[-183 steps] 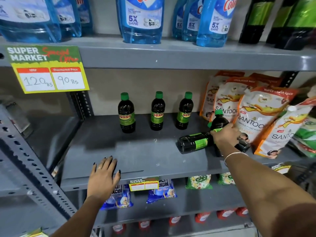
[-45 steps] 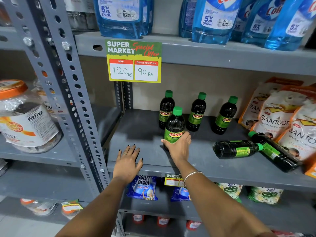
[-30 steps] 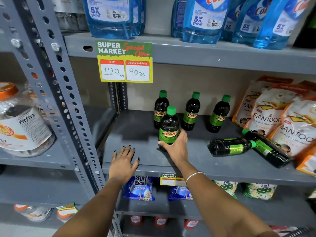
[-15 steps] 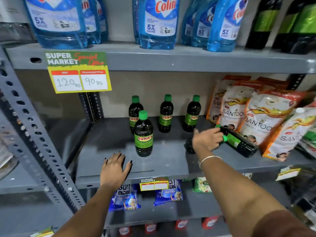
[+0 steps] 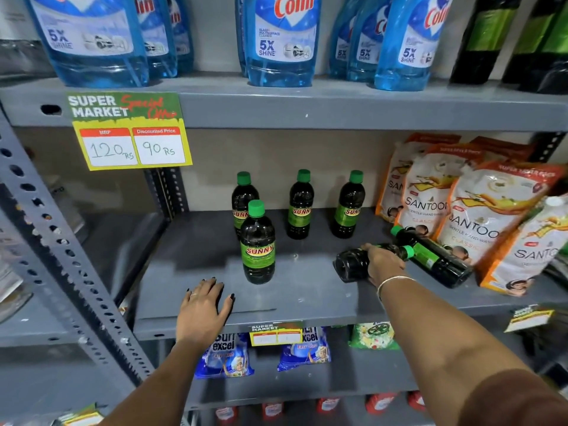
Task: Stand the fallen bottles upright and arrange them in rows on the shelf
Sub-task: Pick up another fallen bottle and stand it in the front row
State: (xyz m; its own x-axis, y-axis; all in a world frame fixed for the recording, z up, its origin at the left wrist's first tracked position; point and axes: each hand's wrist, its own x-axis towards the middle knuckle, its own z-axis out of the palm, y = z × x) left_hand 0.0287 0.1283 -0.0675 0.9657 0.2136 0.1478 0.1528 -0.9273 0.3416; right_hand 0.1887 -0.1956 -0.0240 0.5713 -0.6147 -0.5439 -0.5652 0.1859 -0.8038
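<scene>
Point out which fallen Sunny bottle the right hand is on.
The nearer fallen bottle, base pointing left, under the right hand; the other fallen bottle leans untouched against the Santoor pouches.

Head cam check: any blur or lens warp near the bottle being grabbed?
Head view: the right hand and fallen bottle are slightly motion-smeared; the front upright bottle reads sharp; wide-angle warp bends the rack upright and edge pouches; lighting even, soft shadows.

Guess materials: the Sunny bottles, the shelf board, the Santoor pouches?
Sunny bottles: likely clear glossy plastic, dark liquid showing through, green screw caps. Shelf board: painted grey metal, matte, with perforated steel uprights. Santoor pouches: flexible printed film, glossy, creased.
</scene>
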